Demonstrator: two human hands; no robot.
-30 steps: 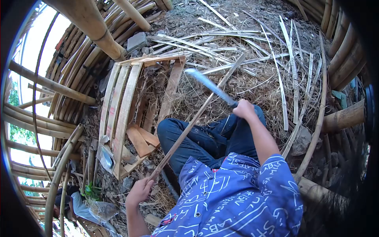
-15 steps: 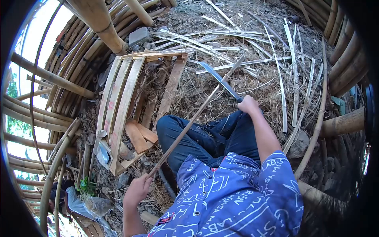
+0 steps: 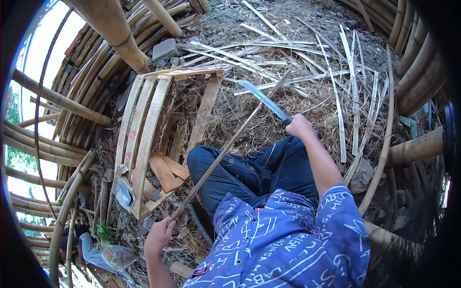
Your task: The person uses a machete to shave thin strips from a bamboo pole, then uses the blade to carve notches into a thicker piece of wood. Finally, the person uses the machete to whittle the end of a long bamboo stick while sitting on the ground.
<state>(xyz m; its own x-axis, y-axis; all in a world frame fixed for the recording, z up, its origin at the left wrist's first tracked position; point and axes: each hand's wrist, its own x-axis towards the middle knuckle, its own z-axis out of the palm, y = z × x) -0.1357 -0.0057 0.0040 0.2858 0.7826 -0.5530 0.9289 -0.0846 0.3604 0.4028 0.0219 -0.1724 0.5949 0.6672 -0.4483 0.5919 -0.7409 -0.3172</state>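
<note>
My left hand [image 3: 160,235], at the lower left, is closed round the near end of a long thin wooden strip [image 3: 211,169]. The strip slants up to the right, across my left knee, its far end over the shavings. My right hand [image 3: 299,126], right of centre, is wrapped round the dark handle of a long knife [image 3: 263,98]. Its blade points up and left and crosses the strip near the far end; whether they touch, I cannot tell. Fibrous shavings [image 3: 230,115] cover the ground in front of my crossed legs.
A slatted wooden crate [image 3: 143,129] stands left of my legs, with short boards [image 3: 165,173] by it. Pale split strips [image 3: 353,81] lie ahead and right. Bamboo poles [image 3: 62,97] line both sides. Another person [image 3: 91,249] is at the lower left.
My left hand has moved slightly down and left with the strip. My right hand and the knife have shifted slightly up and left. The whole view has also shifted a little.
</note>
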